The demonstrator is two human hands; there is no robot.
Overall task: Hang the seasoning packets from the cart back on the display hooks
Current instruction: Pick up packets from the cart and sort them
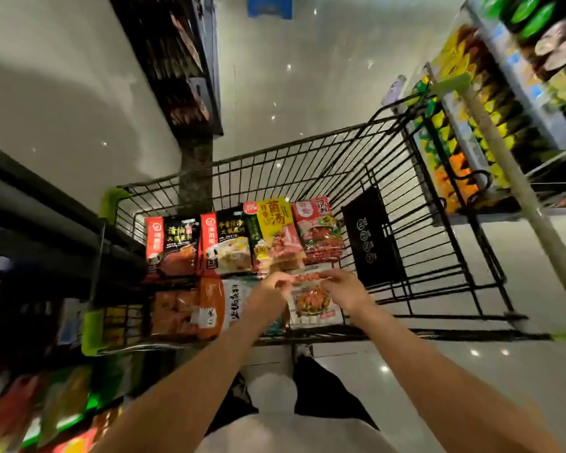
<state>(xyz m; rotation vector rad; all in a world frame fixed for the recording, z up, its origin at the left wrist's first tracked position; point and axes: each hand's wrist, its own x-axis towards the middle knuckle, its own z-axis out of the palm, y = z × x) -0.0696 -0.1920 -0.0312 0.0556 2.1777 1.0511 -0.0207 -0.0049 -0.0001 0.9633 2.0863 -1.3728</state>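
Observation:
A black wire shopping cart [307,165] stands in front of me with several seasoning packets lying in it. Along the back row lie two black-and-red packets [174,246], a yellow packet [276,233] and a red packet [319,230]. Nearer me lie orange packets [190,308]. My left hand [272,291] and my right hand [345,289] both pinch the top edge of a white and red packet with a food picture [311,304], just above the cart's near right part.
Shelves of packaged goods [490,103] line the right side, close to the cart. A dark shelf unit [177,60] stands at the left, and blurred packets [46,407] hang at the lower left. Glossy floor [307,76] stretches ahead.

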